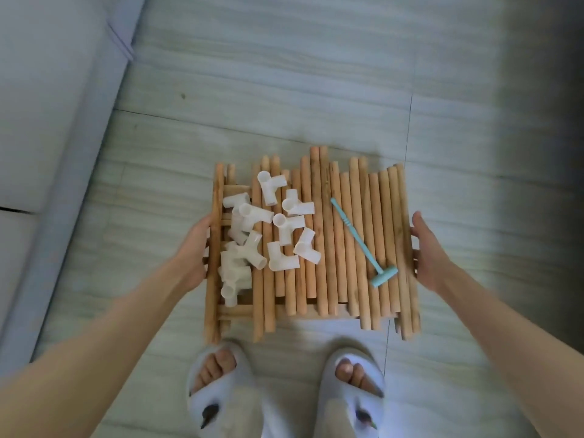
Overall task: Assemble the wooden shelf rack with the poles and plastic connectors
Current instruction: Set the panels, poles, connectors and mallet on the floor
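Note:
I hold a stack of slatted wooden shelf panels (218,311) flat in front of me, above the floor. Several loose wooden poles (328,248) lie side by side on top. A heap of white plastic connectors (284,226) sits on the left half. A small teal plastic mallet (363,241) lies slantwise on the right half. My left hand (197,251) grips the stack's left edge, its fingers hidden underneath. My right hand (426,251) grips the right edge, thumb up along the side.
Below the stack is a pale wood-grain floor (284,90). My two feet in light slippers (221,384) stand just under its near edge. A white wall or cabinet face with a baseboard (63,184) runs along the left.

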